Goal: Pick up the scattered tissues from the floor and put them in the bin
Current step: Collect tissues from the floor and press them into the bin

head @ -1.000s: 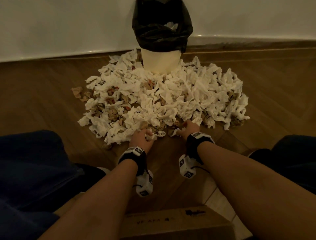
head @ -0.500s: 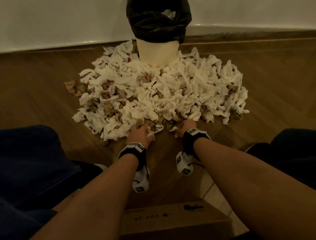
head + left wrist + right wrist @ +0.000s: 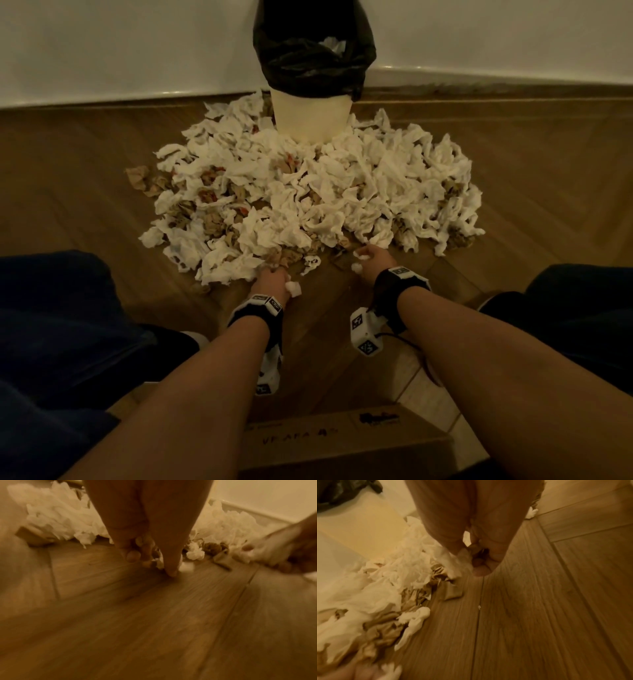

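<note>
Both hands have drawn back a little from the near edge of the tissues [image 3: 308, 192] heaped on the floor [image 3: 85, 164]. The left hand [image 3: 274, 282] and right hand [image 3: 371, 262] each clench white wads, ready to lift to the bin [image 3: 311, 116].

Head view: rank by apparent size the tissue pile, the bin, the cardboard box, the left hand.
1. tissue pile, spread across the floor
2. bin, black liner included
3. cardboard box, cut off by the frame's bottom edge and nearest the camera, so its place against the bin is unsure
4. left hand, gripping tissue
</note>
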A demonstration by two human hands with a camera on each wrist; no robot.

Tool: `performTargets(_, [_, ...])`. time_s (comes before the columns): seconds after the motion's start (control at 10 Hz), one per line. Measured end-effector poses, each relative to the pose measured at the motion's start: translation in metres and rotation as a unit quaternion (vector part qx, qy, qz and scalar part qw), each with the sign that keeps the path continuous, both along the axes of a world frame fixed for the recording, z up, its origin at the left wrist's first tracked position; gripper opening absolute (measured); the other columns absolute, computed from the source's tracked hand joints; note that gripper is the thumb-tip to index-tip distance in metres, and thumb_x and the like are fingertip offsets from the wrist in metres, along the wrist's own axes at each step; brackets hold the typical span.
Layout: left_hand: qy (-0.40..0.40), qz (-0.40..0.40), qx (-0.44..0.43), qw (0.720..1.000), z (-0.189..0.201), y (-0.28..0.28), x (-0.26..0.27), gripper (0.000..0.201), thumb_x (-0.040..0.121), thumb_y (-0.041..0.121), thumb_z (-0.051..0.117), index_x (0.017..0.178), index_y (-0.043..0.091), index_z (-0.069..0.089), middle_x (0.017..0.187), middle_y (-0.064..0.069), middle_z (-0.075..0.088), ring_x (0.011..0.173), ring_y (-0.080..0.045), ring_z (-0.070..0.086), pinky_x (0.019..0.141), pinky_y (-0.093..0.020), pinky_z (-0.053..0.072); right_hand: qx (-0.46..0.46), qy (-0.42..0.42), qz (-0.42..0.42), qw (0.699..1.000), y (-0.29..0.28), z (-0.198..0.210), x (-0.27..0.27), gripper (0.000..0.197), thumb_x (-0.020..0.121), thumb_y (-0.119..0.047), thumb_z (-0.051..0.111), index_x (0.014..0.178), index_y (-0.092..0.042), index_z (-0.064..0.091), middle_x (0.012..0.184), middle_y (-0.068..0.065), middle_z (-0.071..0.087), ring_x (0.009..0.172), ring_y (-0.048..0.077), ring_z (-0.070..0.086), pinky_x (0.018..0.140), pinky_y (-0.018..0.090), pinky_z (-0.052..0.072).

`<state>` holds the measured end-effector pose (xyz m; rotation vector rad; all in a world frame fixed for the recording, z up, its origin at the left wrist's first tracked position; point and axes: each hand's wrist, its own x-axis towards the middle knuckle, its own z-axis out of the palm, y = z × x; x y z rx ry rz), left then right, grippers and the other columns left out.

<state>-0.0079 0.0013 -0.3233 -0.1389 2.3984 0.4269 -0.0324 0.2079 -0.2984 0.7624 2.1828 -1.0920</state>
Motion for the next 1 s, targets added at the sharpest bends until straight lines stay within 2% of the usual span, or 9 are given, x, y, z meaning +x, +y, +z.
performTargets(0.2, [0.005, 0.060, 0.032, 0.998, 0.003, -0.004, 0.006, 0.051, 0.097, 0.013, 0.041, 0.143, 0.004, 0.022, 0.143, -0.020, 0.032, 0.124, -0.035, 0.044, 0.101, -0.040, 0.040, 0.003, -0.021, -0.077, 0.997, 0.004, 0.016, 0.003, 0.018, 0.097, -0.012, 0.043, 0.082, -0.011, 0.054, 0.081, 0.003, 0.051, 0.063, 0.013, 0.051, 0.063, 0.029, 0.048])
performTargets(0.3, [0.034, 0.071, 0.084, 0.993, 0.010, -0.001, 0.005, 0.045, 0.093, 0.003, 0.040, 0.136, 0.009, 0.029, 0.125, -0.018, 0.052, 0.107, -0.033, 0.056, 0.086, -0.040, 0.047, 0.004, -0.013, -0.085, 0.996, 0.004, 0.019, 0.001, 0.028, 0.100, -0.025, 0.037, 0.097, -0.002, 0.054, 0.092, 0.014, 0.056, 0.086, 0.031, 0.059, 0.072, 0.036, 0.044])
performTargets(0.4, [0.050, 0.039, 0.089, 0.994, 0.019, 0.004, -0.001, 0.042, 0.091, -0.002, 0.034, 0.127, 0.017, 0.043, 0.116, -0.018, 0.055, 0.102, -0.033, 0.054, 0.082, -0.041, 0.046, 0.005, 0.004, -0.077, 0.997, 0.002, 0.016, -0.001, 0.045, 0.097, -0.041, 0.040, 0.085, -0.002, 0.057, 0.073, 0.011, 0.053, 0.070, 0.028, 0.055, 0.076, 0.040, 0.051])
performTargets(0.5, [0.071, 0.032, 0.091, 0.993, 0.029, 0.008, -0.007, 0.032, 0.096, 0.011, 0.037, 0.124, 0.016, 0.052, 0.122, -0.016, 0.055, 0.109, -0.032, 0.053, 0.090, -0.038, 0.045, 0.021, 0.021, -0.068, 0.997, 0.003, 0.021, -0.002, 0.038, 0.098, -0.032, 0.043, 0.104, -0.001, 0.062, 0.093, 0.018, 0.063, 0.084, 0.030, 0.060, 0.089, 0.047, 0.052])
performTargets(0.6, [0.077, 0.041, 0.111, 0.990, 0.038, 0.012, -0.014, 0.040, 0.097, 0.032, 0.041, 0.126, 0.007, 0.050, 0.126, -0.017, 0.053, 0.114, -0.033, 0.051, 0.096, -0.038, 0.043, 0.000, 0.026, -0.054, 0.998, 0.008, 0.028, 0.001, 0.034, 0.096, -0.019, 0.045, 0.123, -0.003, 0.055, 0.121, 0.020, 0.060, 0.082, 0.022, 0.056, 0.079, 0.037, 0.055])
performTargets(0.7, [0.082, 0.058, 0.109, 0.989, 0.042, 0.011, -0.017, 0.047, 0.097, 0.045, 0.035, 0.115, 0.006, 0.054, 0.108, -0.013, 0.058, 0.102, -0.031, 0.056, 0.088, -0.037, 0.045, 0.005, -0.007, -0.014, 1.000, 0.014, 0.038, 0.007, 0.035, 0.091, -0.011, 0.053, 0.125, -0.002, 0.055, 0.126, 0.017, 0.057, 0.087, 0.022, 0.060, 0.064, 0.024, 0.048])
performTargets(0.8, [0.122, 0.120, 0.110, 0.979, 0.043, 0.006, -0.015, 0.022, 0.100, 0.017, 0.032, 0.115, 0.008, 0.046, 0.081, -0.004, 0.054, 0.067, -0.019, 0.050, 0.058, -0.029, 0.038, 0.068, -0.035, 0.061, 0.995, 0.014, 0.041, 0.014, 0.028, 0.092, -0.028, 0.057, 0.107, -0.005, 0.064, 0.104, 0.015, 0.063, 0.091, 0.028, 0.061, 0.068, 0.029, 0.044])
performTargets(0.9, [0.097, 0.142, 0.145, 0.974, 0.039, 0.004, -0.013, 0.041, 0.093, -0.004, 0.037, 0.130, 0.013, 0.042, 0.090, -0.005, 0.056, 0.080, -0.022, 0.056, 0.062, -0.027, 0.042, 0.100, -0.042, 0.096, 0.990, 0.011, 0.033, 0.020, 0.032, 0.089, -0.038, 0.059, 0.073, -0.010, 0.059, 0.076, 0.009, 0.053, 0.063, 0.020, 0.046, 0.055, 0.028, 0.037])
performTargets(1.0, [0.129, 0.171, 0.167, 0.962, 0.036, 0.005, -0.012, 0.032, 0.097, 0.004, 0.032, 0.123, 0.012, 0.050, 0.091, -0.008, 0.058, 0.079, -0.020, 0.053, 0.066, -0.030, 0.041, 0.090, -0.055, 0.109, 0.988, 0.009, 0.020, 0.026, 0.024, 0.088, -0.022, 0.062, 0.067, -0.016, 0.052, 0.079, 0.005, 0.052, 0.077, 0.023, 0.053, 0.076, 0.037, 0.051])
